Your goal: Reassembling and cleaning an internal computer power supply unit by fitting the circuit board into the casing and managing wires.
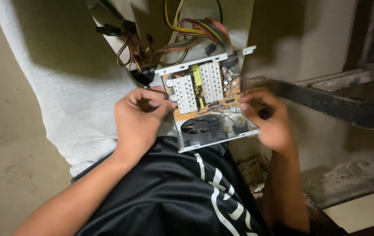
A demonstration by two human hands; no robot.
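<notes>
**Holding the opened power supply steady on my lap**

I have the power supply unit (209,102) with its cover off, propped above my lap over the black shorts (174,192). My left hand (139,118) grips its left edge, fingers (154,97) curled closed around the metal wall beside the left heat sink (185,94). My right hand (270,120) clasps the right edge, fingertips pressed against the brown circuit board (222,102).

To do this well, I judge I should keep both grips on the metal frame rather than on the board, stay off the capacitors and heat sinks, and keep the case level so the fan (202,126) and its thin leads do not strain.

The wire bundle (178,37) runs off the top of the view, so its ends are unseen. A small dark thing near my right palm is too blurred to name. The grey cloth (64,78) hides what lies beneath, and the dark frame (340,105) at right is dim.
</notes>
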